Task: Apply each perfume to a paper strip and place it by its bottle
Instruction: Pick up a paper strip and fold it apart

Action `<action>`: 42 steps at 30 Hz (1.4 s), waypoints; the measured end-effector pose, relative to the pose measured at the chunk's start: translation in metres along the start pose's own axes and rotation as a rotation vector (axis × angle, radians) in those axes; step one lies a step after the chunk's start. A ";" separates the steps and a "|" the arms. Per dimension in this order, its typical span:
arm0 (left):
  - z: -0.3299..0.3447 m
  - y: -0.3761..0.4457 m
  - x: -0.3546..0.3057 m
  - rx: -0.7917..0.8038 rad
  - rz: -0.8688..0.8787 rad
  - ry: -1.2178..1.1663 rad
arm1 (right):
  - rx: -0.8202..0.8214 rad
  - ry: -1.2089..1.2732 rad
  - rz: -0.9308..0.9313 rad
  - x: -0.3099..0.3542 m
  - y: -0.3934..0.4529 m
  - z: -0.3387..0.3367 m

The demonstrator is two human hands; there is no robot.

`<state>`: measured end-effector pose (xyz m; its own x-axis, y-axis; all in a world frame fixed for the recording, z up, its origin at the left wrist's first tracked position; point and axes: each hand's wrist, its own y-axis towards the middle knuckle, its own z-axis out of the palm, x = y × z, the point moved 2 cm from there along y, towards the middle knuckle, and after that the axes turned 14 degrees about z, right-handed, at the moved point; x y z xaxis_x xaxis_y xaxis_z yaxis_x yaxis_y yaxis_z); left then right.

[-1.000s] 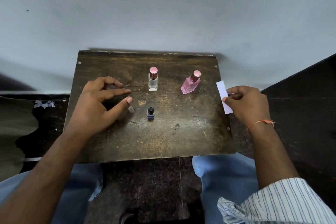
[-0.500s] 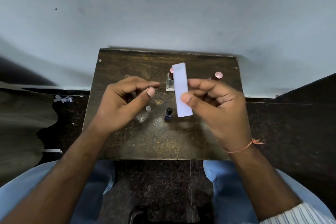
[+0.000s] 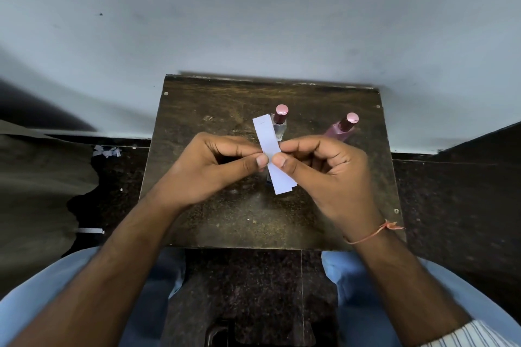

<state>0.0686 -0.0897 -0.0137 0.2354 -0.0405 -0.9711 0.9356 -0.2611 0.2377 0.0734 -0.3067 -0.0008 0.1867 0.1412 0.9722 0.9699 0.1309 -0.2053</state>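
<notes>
- Our left hand (image 3: 214,169) and right hand (image 3: 324,175) both pinch the white paper strip (image 3: 272,153) near its middle, thumbs almost touching, strip held up over the middle of the desk (image 3: 197,228).
- The desk is a small dark wooden top, pretty scuffed and worn, with screws showing at the corners, pushed up against a pale grey wall (image 3: 253,22).
- Towards the far edge stands a clear bottle (image 3: 279,124) with a pink cap, partly behind the strip.
- A pink bottle (image 3: 342,128) sits nearer the far right corner, half hidden by our right hand.
- Dark speckled floor (image 3: 451,205) around, with paper scraps (image 3: 107,151) lying off to the left.
</notes>
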 end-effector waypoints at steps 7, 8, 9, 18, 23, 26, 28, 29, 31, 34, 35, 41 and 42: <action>-0.001 0.000 -0.003 -0.041 -0.052 -0.026 | -0.017 -0.039 -0.024 0.002 -0.002 0.005; -0.001 0.000 -0.004 -0.043 -0.055 -0.029 | -0.003 -0.010 -0.011 0.002 -0.003 0.006; 0.000 0.001 -0.005 -0.043 -0.058 -0.034 | 0.008 0.020 0.001 0.003 -0.004 0.007; 0.000 0.002 -0.005 -0.035 -0.045 -0.064 | 0.051 0.049 0.031 0.009 -0.005 0.007; 0.001 0.002 -0.004 -0.033 -0.031 -0.108 | 0.089 0.214 0.119 0.015 -0.005 0.007; 0.002 0.002 -0.005 -0.008 -0.027 -0.169 | 0.113 0.325 0.173 0.016 -0.005 0.007; 0.003 0.002 -0.006 0.003 -0.024 -0.196 | 0.123 0.355 0.195 0.016 -0.005 0.007; 0.004 0.002 -0.006 0.006 -0.023 -0.202 | 0.125 0.364 0.204 0.016 -0.005 0.008; 0.004 0.002 -0.006 0.014 -0.019 -0.213 | 0.135 0.379 0.215 0.017 -0.006 0.008; 0.005 0.003 -0.006 0.020 -0.002 -0.234 | 0.142 0.398 0.247 0.018 -0.007 0.008; 0.006 0.003 -0.007 0.022 0.004 -0.244 | 0.145 0.404 0.262 0.018 -0.007 0.009; 0.007 0.002 -0.006 0.020 0.009 -0.273 | 0.182 0.463 0.348 0.021 -0.012 0.015; 0.007 0.002 -0.005 0.024 0.012 -0.274 | 0.189 0.470 0.355 0.022 -0.013 0.016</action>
<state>0.0674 -0.0964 -0.0084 0.1638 -0.3021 -0.9391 0.9260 -0.2812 0.2520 0.0625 -0.2900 0.0213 0.5838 -0.2341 0.7775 0.7995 0.3328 -0.5001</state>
